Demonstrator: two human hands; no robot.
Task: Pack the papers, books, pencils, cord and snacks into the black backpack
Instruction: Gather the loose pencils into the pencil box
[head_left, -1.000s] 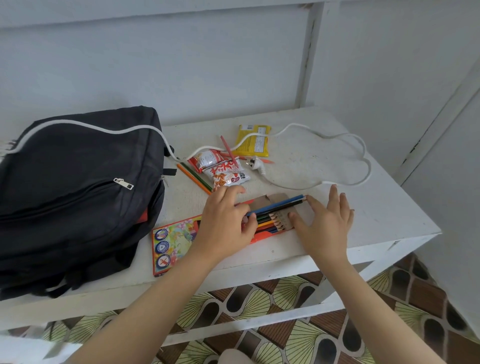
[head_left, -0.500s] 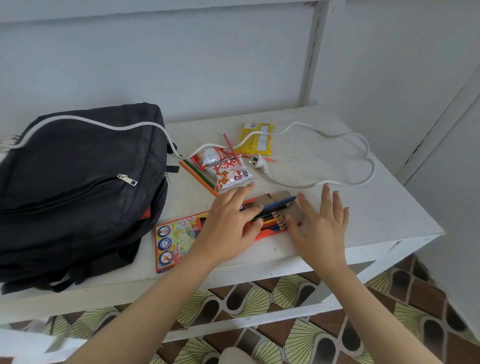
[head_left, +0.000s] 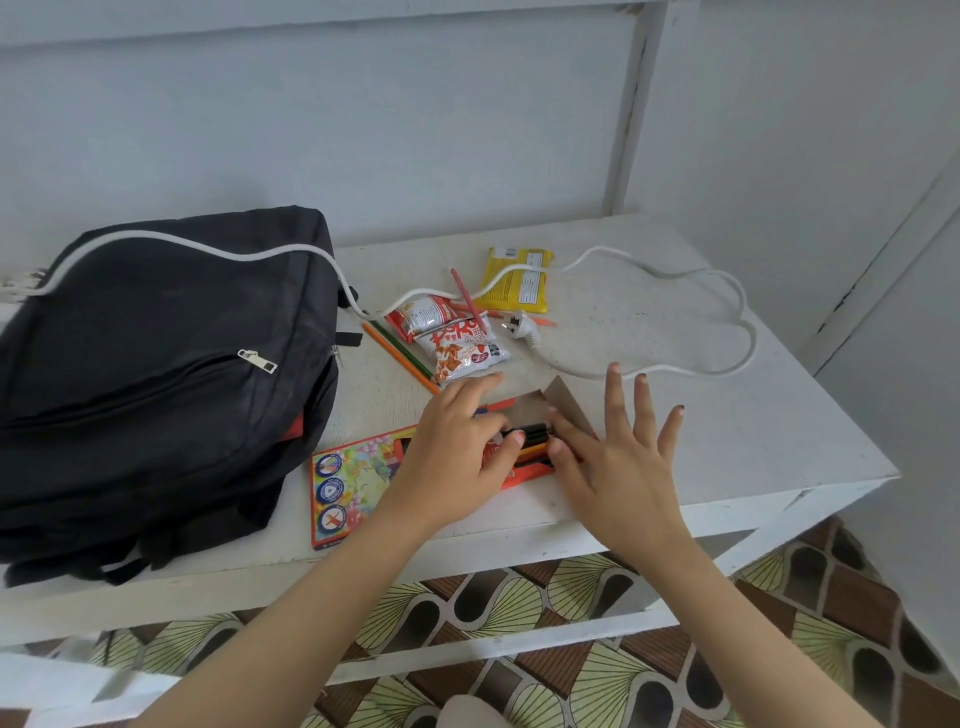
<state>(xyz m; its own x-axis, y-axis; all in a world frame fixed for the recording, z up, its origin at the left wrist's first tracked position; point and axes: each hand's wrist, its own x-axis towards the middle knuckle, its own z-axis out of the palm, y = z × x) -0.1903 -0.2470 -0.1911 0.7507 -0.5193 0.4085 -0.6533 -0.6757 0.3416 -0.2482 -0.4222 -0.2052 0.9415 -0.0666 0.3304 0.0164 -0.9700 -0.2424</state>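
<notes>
The black backpack (head_left: 156, 374) lies flat on the left of the white table (head_left: 753, 441). A colourful pencil box (head_left: 353, 480) lies at the table's front edge, its brown flap (head_left: 563, 402) raised. My left hand (head_left: 457, 457) presses on the box. My right hand (head_left: 618, 457), fingers spread, pushes the coloured pencils (head_left: 532, 441) into the box's open end. A white cord (head_left: 675, 280) runs over the backpack and loops on the right, with its plug (head_left: 522, 327) near the snacks. Two red-and-white snack bags (head_left: 457, 343) and a yellow packet (head_left: 517, 283) lie behind. Loose pencils (head_left: 400, 353) rest beside the snack bags.
A pale wall stands right behind the table, with a white post at the right. The table's right and front edges drop to a patterned tile floor (head_left: 519, 597). A red item (head_left: 296, 426) shows at the backpack's edge.
The pencils have slid further into the box under my right hand's push. The brown flap has lifted. My left hand stays on the box.
</notes>
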